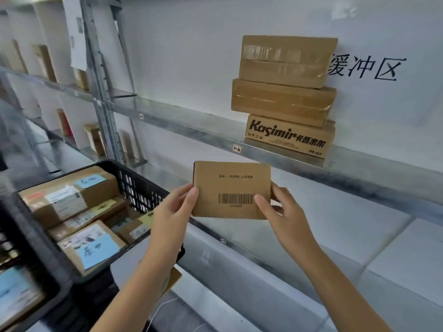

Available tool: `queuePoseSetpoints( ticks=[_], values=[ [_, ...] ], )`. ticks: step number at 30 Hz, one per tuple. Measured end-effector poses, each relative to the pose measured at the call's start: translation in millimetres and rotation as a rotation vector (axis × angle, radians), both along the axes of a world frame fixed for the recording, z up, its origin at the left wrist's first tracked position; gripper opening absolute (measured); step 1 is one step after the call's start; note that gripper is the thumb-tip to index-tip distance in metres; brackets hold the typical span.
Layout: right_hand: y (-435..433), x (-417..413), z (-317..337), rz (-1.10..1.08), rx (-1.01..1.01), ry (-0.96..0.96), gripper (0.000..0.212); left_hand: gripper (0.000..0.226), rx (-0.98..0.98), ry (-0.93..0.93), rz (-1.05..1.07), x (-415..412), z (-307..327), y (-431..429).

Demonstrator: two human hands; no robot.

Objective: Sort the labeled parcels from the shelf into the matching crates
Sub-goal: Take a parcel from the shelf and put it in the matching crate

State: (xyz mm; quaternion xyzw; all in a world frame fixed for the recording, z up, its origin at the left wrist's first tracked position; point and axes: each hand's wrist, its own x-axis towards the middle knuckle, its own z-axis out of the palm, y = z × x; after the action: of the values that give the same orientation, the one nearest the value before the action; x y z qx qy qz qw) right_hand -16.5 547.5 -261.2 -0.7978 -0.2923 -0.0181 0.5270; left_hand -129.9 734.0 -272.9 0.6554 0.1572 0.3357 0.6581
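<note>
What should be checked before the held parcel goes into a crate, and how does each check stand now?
1. Left hand and right hand grip the parcel by its side edges: ok.
2. Barcode faces the camera: ok.
3. Printed line legible: cannot tell, blurred.
4. Room in the black crate: cannot tell.
5. Stack of boxes on the shelf clear of the hands: ok.

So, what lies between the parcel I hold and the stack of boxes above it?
In the head view, only the metal shelf edge with a small white tag separates the parcel from the stack.
</note>
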Motion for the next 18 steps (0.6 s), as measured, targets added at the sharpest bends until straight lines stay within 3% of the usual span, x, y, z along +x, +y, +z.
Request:
queuePoseSetpoints(
  ticks=[5,10,15,18],
  values=[
    [8.7,-5.3,-28.1,-0.005,-0.089,0.013,0.033,0.028,0.023,0.074,0.056,-25.2,-29.8,5.7],
    [26.3,-11.5,-39.2,0.088,-0.015,0.111,0.025,0.037,-0.009,0.122,0.114,-45.1,-49.2,22.0],
    [52.2,-16.0,-45.8,0.145,0.092,0.238,0.052,0.034,-0.093,0.133,0.152,-63.6,-58.1,36.7],
    [73.0,-17.2,-45.8,0.165,0.103,0.271,0.050,0.034,-0.140,0.124,0.191,-72.9,-56.3,47.8]
  ],
)
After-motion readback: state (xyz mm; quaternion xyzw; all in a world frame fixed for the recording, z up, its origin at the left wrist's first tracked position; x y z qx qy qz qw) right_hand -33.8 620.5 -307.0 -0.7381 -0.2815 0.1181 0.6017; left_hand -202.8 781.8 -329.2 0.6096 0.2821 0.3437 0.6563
